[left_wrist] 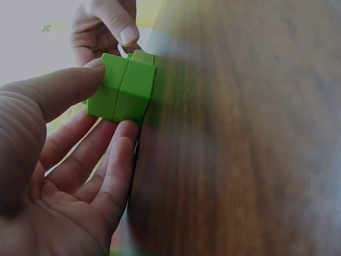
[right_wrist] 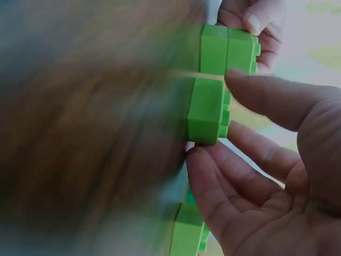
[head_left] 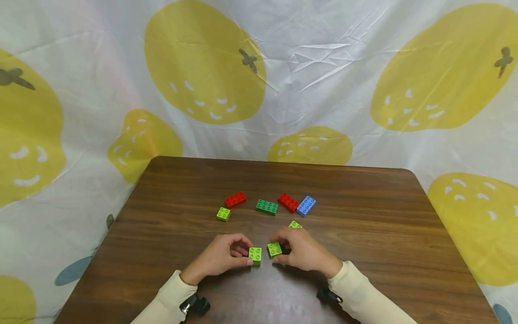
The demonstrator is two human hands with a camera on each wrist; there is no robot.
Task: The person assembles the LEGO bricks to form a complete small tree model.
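My left grip is to the left of the dark green block and nearer me, thumb and fingers pinching a lime stack of two blocks at their tips. Also left of the green block, only slightly nearer me, a small lime block sits on the desk; the left red block lies to its left and a touch beyond. My lime stack is on my side of the green block, a little left of it. A single lime block is on my side too, a little right, held at the fingertips between the thumb and fingers of my right grip. To the green block's right lie the right red block, then a half-hidden lime block nearer me, and farthest right the blue block.
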